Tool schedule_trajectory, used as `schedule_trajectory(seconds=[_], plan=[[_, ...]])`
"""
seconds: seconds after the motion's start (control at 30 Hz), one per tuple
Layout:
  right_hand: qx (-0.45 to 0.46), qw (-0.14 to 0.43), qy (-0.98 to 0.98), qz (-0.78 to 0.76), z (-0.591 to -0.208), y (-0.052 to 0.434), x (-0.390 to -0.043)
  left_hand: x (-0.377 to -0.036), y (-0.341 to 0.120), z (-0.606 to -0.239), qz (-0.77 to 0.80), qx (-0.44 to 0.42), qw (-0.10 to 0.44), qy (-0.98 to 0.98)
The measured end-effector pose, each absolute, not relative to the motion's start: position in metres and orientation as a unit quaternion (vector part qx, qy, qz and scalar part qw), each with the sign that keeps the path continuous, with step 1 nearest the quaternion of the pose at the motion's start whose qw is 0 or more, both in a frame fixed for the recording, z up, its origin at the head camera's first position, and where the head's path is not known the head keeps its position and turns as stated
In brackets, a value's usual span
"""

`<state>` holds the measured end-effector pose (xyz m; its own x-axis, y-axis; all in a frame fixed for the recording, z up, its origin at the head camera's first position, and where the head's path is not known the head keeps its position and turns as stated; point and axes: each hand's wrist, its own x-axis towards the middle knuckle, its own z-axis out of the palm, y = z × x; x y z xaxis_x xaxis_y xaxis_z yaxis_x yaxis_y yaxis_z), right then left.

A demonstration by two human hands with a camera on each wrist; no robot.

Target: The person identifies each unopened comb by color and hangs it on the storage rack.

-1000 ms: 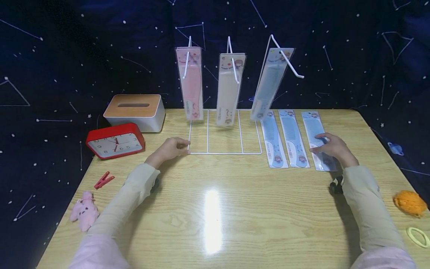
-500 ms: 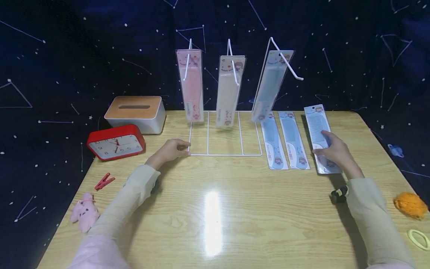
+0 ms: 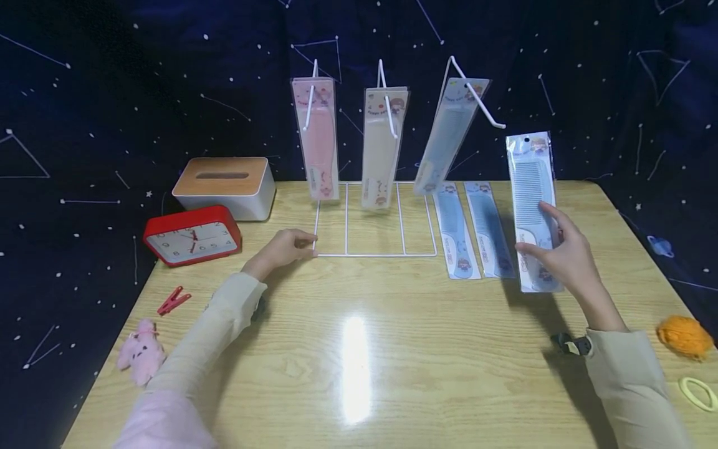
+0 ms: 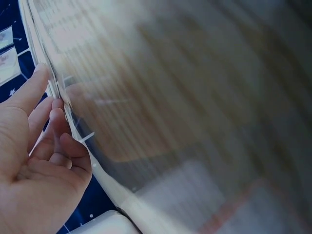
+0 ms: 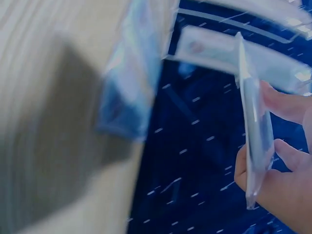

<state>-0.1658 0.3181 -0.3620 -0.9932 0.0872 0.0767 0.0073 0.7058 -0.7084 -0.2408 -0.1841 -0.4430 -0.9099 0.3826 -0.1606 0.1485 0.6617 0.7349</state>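
Wooden table (image 3: 359,374), starry cloth behind. Right hand (image 3: 563,252) fingers pinching comb pack (image 3: 531,187), lifted; needs hanging on rack (image 3: 374,252), steadied by left hand (image 3: 283,248), fingers loosely curled.

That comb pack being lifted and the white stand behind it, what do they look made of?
The blue comb pack in the right hand looks like a plastic comb in a clear glossy sleeve: light glints off its edges. The white rack, which the left hand touches, seems to be thin metal wire with a white coating, judging by its slim bent rods; plastic cannot be ruled out.
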Motion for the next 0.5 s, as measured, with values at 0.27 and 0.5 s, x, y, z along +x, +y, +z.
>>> schedule_trajectory(seconds=[0.27, 0.5], plan=[[0.054, 0.172, -0.847, 0.5, -0.332, 0.284, -0.128, -0.243, -0.185, -0.444, 0.384, 0.143, 0.153, 0.899], [0.168, 0.163, -0.739, 0.632, -0.327, 0.258, -0.108, -0.242, -0.185, -0.443, 0.385, 0.143, 0.158, 0.898]])
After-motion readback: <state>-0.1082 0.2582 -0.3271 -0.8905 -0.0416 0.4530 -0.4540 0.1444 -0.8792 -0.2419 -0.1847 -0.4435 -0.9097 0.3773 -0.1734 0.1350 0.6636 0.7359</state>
